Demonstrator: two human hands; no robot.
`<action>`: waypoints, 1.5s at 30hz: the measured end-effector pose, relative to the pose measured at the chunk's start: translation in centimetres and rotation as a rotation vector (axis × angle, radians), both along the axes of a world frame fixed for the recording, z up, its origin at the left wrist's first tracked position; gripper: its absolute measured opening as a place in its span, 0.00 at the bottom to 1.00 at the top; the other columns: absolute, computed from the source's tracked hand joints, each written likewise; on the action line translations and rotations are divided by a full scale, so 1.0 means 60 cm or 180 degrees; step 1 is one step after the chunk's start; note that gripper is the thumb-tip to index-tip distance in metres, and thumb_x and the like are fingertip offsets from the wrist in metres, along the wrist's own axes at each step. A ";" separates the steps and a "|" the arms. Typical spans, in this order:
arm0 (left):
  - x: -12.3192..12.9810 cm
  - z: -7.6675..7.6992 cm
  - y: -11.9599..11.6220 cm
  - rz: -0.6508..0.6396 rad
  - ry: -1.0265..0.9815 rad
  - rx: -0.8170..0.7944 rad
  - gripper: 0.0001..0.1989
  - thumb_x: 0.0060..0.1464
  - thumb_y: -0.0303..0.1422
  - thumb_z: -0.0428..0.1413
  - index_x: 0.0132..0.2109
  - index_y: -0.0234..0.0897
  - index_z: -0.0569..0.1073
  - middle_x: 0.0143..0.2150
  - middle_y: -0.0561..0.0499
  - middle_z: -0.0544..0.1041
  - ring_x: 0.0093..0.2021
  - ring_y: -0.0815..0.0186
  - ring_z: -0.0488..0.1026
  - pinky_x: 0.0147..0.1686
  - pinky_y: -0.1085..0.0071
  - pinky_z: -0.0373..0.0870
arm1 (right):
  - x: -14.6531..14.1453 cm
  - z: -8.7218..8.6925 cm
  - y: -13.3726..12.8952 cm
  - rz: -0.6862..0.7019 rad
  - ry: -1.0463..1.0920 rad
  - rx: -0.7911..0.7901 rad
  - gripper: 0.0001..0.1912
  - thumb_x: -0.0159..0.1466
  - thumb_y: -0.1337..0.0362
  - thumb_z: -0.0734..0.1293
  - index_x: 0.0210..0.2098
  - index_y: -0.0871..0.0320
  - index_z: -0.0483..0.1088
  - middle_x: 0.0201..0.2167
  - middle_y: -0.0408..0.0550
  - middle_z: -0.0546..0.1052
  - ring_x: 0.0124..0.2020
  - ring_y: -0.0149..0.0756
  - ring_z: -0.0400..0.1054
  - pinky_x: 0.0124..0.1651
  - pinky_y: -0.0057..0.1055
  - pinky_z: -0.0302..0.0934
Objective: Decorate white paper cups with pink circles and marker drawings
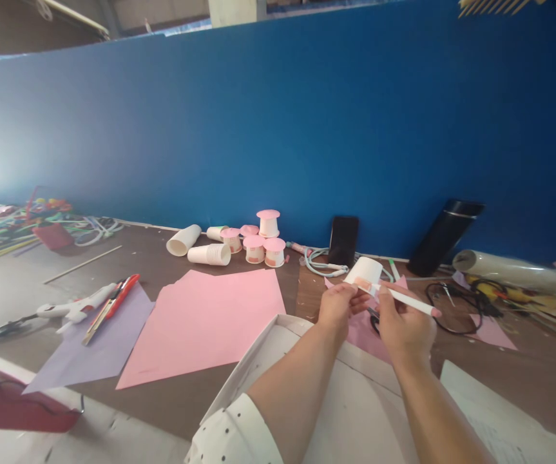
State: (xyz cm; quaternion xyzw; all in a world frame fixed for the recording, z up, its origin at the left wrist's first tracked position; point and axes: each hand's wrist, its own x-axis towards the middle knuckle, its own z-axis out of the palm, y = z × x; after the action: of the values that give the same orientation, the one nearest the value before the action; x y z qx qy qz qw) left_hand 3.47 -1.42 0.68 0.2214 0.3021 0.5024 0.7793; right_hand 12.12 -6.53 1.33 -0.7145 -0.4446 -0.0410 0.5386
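Observation:
My left hand (338, 308) is closed on a white paper cup (367, 269), which is tilted with its base pointing up and away from me. A pinkish patch shows on the cup's side by my fingers. In my right hand (406, 327) is a white marker (413, 301) with a pink end, its other end close to the cup. Whether the tip touches the cup I cannot tell. Partly hidden under my hands lie pink paper scraps (364, 335) and a dark looped handle (373, 320).
Paper cups with pink disc tops (254, 249) stand by the blue partition (278, 129), beside stacked white cups (209, 254). Pink paper (210, 322), a red box cutter (113, 306) and a glue gun (84, 305) lie left. A phone (343, 240) and black bottle (444, 238) lean behind.

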 end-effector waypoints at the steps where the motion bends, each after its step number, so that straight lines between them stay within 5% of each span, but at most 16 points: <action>1: 0.000 0.000 0.000 -0.0002 -0.0009 -0.0001 0.03 0.50 0.26 0.58 0.30 0.29 0.72 0.28 0.46 0.75 0.28 0.68 0.75 0.30 0.74 0.70 | 0.000 0.000 0.000 -0.0012 0.0012 -0.0014 0.24 0.60 0.49 0.60 0.42 0.59 0.78 0.34 0.55 0.80 0.32 0.45 0.72 0.36 0.37 0.61; 45: 0.002 -0.003 0.004 0.0150 -0.0038 -0.0106 0.03 0.51 0.26 0.57 0.31 0.28 0.73 0.28 0.45 0.76 0.28 0.67 0.76 0.27 0.76 0.70 | -0.008 0.013 -0.003 -0.0108 0.0304 -0.0421 0.23 0.55 0.48 0.62 0.39 0.54 0.79 0.32 0.52 0.80 0.41 0.53 0.73 0.40 0.40 0.60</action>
State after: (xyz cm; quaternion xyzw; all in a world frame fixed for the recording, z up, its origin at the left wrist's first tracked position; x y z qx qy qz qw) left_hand 3.57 -1.20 0.48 0.1982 0.3110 0.5169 0.7726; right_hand 11.65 -6.70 2.09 -0.7571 -0.4080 0.0135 0.5101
